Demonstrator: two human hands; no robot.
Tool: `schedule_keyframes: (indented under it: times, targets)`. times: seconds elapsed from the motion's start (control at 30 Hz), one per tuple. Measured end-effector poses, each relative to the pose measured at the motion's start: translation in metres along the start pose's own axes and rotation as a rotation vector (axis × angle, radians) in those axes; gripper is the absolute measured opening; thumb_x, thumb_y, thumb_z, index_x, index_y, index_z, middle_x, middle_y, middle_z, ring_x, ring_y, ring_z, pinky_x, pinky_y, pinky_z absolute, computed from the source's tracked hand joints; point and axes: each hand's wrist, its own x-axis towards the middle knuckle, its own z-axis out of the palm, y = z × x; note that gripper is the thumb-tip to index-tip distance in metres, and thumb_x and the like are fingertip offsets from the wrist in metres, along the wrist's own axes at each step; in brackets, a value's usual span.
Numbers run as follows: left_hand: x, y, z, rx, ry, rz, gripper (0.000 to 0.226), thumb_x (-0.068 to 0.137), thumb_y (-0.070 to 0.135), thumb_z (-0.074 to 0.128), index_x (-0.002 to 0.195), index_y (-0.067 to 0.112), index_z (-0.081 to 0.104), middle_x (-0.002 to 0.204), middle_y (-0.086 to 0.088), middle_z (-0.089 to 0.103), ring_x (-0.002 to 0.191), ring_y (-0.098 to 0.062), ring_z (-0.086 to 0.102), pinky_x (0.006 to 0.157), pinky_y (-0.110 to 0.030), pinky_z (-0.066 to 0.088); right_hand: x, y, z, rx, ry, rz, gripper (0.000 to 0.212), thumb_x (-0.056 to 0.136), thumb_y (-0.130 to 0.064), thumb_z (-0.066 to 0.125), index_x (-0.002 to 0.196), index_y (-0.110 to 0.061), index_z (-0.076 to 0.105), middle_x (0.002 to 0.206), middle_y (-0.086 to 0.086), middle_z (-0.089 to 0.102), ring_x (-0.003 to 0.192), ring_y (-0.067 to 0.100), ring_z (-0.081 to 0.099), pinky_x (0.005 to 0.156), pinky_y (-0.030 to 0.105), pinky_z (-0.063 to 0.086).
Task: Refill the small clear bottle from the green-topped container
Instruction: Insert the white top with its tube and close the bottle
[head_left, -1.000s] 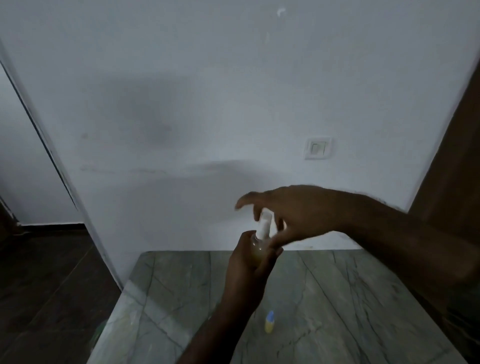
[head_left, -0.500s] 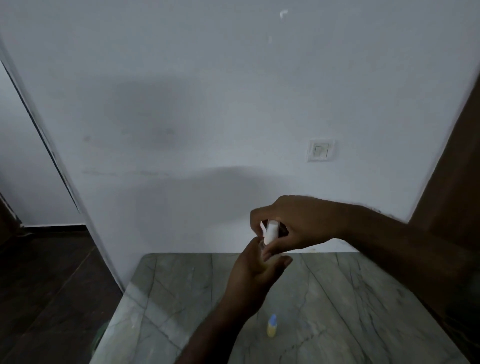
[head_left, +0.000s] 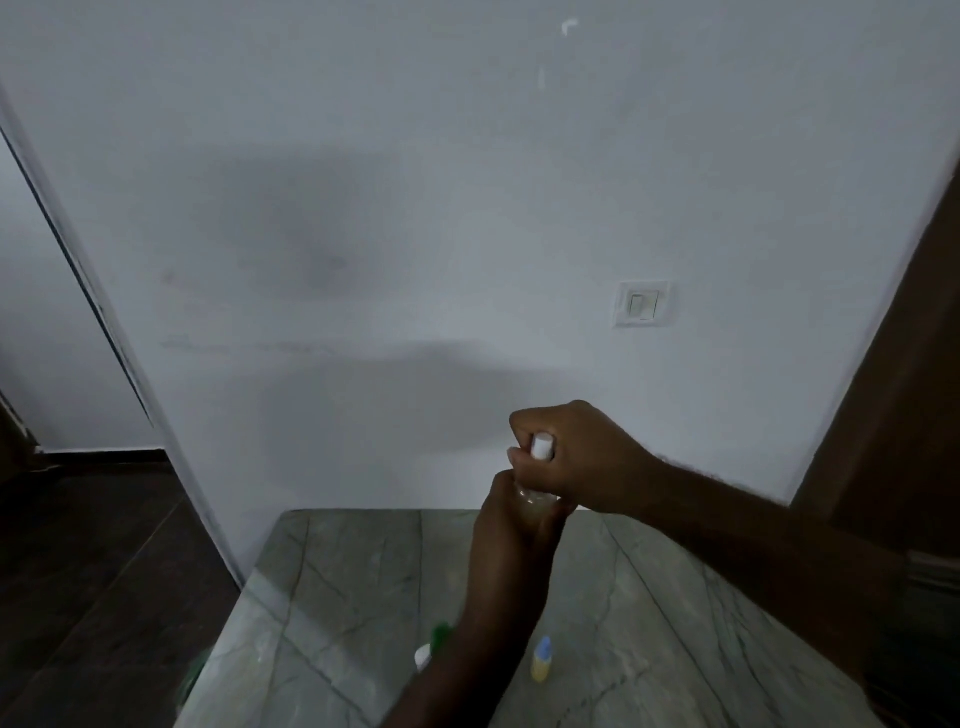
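Small clear bottle (head_left: 535, 500): held upright in the air above the far half of the desk (head_left: 337, 597), clear of its surface. Only the shoulder and a strip of the body show between the two hands; the contents look pale, and the fill level cannot be read.

Left hand (head_left: 511, 540): comes up from the lower edge of the view, with fingers and thumb wrapped round the bottle's body.

Right hand (head_left: 582, 457): reaches in from the right, with fingers curled closely round the white top (head_left: 542, 447) of the bottle. The end of that top shows between the fingers. Whether the top is seated on or free of the neck cannot be determined.

Green-topped container (head_left: 435, 642): on the desk near its front edge, partly hidden behind the left forearm. A green tip and a bit of white body are visible; its posture is unclear.

Small yellow bottle (head_left: 541, 662) with a blue cap: stands upright on the desk just right of the left forearm, apart from the container.

Surroundings: the desk has a grey-green veined top and butts against a pale wall (head_left: 415, 208) carrying a switch plate (head_left: 642, 304). There is dark floor (head_left: 93, 571) to the left and a brown panel (head_left: 914, 389) at the right edge. Lighting is dim.
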Motion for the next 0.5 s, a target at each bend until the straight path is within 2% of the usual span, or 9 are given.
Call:
schedule_keyframes:
  times: [0.1, 0.2, 0.27, 0.33, 0.4, 0.5]
  targets:
    - [0.000, -0.008, 0.003, -0.023, 0.012, -0.008, 0.032, 0.085, 0.040, 0.068, 0.112, 0.024, 0.058, 0.095, 0.010, 0.068, 0.087, -0.002, 0.065, 0.071, -0.021, 0.056, -0.002, 0.002, 0.000, 0.032, -0.071, 0.029, 0.035, 0.082, -0.050, 0.068, 0.068, -0.027, 0.046, 0.059, -0.010, 0.052, 0.053, 0.004, 0.046, 0.054, 0.019, 0.038]
    - [0.007, -0.019, 0.004, -0.109, 0.039, -0.071, 0.036, 0.084, 0.035, 0.070, 0.107, 0.010, 0.059, 0.088, 0.005, 0.063, 0.080, -0.014, 0.064, 0.066, -0.031, 0.054, -0.007, 0.008, 0.000, -0.034, -0.144, 0.071, 0.044, 0.066, -0.070, 0.070, 0.089, -0.039, 0.049, 0.078, -0.014, 0.062, 0.063, 0.000, 0.058, 0.060, 0.025, 0.051]
    - [0.010, -0.028, 0.007, -0.157, 0.057, -0.104, 0.040, 0.076, 0.033, 0.069, 0.103, 0.008, 0.054, 0.083, 0.004, 0.060, 0.074, -0.016, 0.061, 0.059, -0.026, 0.052, -0.016, 0.015, 0.006, 0.005, -0.189, 0.096, 0.048, 0.065, -0.066, 0.073, 0.100, -0.043, 0.050, 0.095, -0.018, 0.063, 0.074, 0.000, 0.065, 0.070, 0.030, 0.057]
    - [0.009, -0.039, 0.011, -0.127, 0.072, -0.097, 0.052, 0.073, 0.023, 0.078, 0.112, 0.014, 0.044, 0.093, 0.012, 0.058, 0.080, -0.007, 0.063, 0.061, -0.022, 0.056, -0.026, 0.024, 0.018, 0.097, -0.186, 0.103, 0.049, 0.070, -0.056, 0.075, 0.111, -0.043, 0.053, 0.106, -0.020, 0.062, 0.082, 0.000, 0.067, 0.075, 0.029, 0.057]
    - [0.005, -0.049, 0.014, -0.084, 0.052, -0.069, 0.075, 0.073, 0.017, 0.082, 0.127, 0.022, 0.030, 0.103, 0.018, 0.054, 0.092, 0.006, 0.063, 0.068, -0.016, 0.057, -0.036, 0.032, 0.031, 0.120, -0.126, 0.108, 0.048, 0.074, -0.050, 0.073, 0.117, -0.040, 0.054, 0.110, -0.020, 0.061, 0.087, -0.001, 0.067, 0.078, 0.028, 0.056]
    - [0.003, -0.061, 0.018, -0.027, -0.045, -0.055, 0.097, 0.074, 0.030, 0.082, 0.143, 0.034, 0.014, 0.100, 0.017, 0.061, 0.092, 0.006, 0.063, 0.072, -0.014, 0.056, -0.048, 0.047, 0.046, 0.127, -0.054, 0.132, 0.040, 0.075, -0.046, 0.069, 0.112, -0.039, 0.056, 0.107, -0.021, 0.062, 0.094, -0.001, 0.064, 0.071, 0.020, 0.052]
